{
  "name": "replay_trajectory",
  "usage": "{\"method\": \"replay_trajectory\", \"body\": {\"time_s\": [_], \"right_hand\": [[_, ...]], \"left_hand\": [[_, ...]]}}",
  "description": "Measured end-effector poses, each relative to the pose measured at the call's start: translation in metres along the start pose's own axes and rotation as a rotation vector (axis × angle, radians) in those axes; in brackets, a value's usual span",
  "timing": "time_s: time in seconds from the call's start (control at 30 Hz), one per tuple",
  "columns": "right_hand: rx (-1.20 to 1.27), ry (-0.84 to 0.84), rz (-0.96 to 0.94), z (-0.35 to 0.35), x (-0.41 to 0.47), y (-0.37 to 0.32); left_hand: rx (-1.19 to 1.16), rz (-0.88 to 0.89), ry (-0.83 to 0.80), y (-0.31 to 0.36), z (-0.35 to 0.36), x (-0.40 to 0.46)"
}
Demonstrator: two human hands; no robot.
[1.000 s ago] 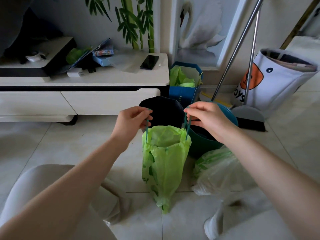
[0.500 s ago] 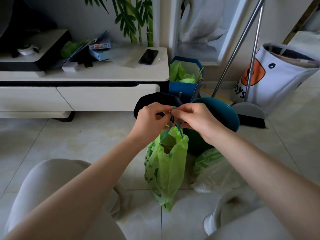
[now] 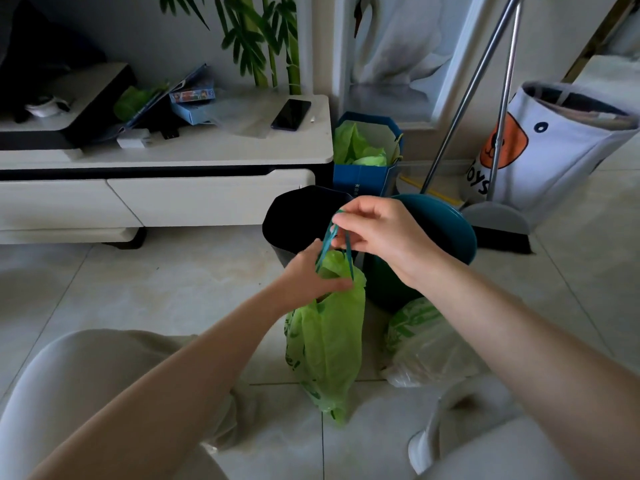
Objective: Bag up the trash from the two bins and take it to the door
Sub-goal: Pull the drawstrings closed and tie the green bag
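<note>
Green bag (image 3: 325,344) hangs above the tiled floor (image 3: 138,289), in front of the black bin (image 3: 294,220) and the teal bin (image 3: 446,226), its gathered neck at the hands and its lower tip close to the tiles. Right hand (image 3: 377,233), raised above the bag, pinches the teal drawstrings (image 3: 337,247) between thumb and curled fingers; the strings run down from it to the bag's neck. Left hand (image 3: 311,275), lower, closes its fingers around the bunched neck of the bag, where the strings enter. A second bag (image 3: 422,344), pale with green print, lies on the floor just right of the green one, against the base of the teal bin. Behind the bins stands a blue box (image 3: 363,178) holding green plastic, beside a low white cabinet (image 3: 207,199) with a phone (image 3: 291,114) on top. A dustpan (image 3: 495,220) and two metal handles lean near a white toy sack (image 3: 554,150) at right.
</note>
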State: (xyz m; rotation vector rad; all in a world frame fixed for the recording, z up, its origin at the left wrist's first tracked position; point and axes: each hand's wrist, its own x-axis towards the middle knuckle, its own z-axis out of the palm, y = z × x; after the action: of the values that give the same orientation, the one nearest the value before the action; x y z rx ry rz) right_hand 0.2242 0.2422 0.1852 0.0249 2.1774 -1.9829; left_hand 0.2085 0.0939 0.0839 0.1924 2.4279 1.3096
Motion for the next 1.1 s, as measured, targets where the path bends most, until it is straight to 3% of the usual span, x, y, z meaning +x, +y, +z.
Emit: {"method": "replay_trajectory", "body": {"time_s": [0.17, 0.37, 0.53, 0.73, 0.9, 1.1], "right_hand": [[0.055, -0.025, -0.027, 0.001, -0.003, -0.009], [-0.069, -0.025, 0.029, -0.009, 0.001, -0.004], [-0.119, 0.069, 0.124, -0.023, 0.013, 0.009], [-0.330, 0.116, 0.159, -0.029, 0.021, 0.025], [-0.506, 0.018, 0.193, -0.018, 0.018, 0.029], [-0.704, -0.068, 0.089, -0.007, 0.013, 0.034]], "left_hand": [[0.047, 0.034, 0.076, -0.010, 0.036, 0.014], [0.022, 0.103, 0.117, -0.014, 0.055, 0.018], [0.019, 0.107, 0.163, -0.026, 0.051, 0.018], [0.068, 0.148, 0.171, -0.036, 0.044, 0.017], [0.070, 0.140, 0.165, -0.035, 0.045, 0.014], [0.072, 0.134, 0.150, -0.034, 0.045, 0.012]]}}
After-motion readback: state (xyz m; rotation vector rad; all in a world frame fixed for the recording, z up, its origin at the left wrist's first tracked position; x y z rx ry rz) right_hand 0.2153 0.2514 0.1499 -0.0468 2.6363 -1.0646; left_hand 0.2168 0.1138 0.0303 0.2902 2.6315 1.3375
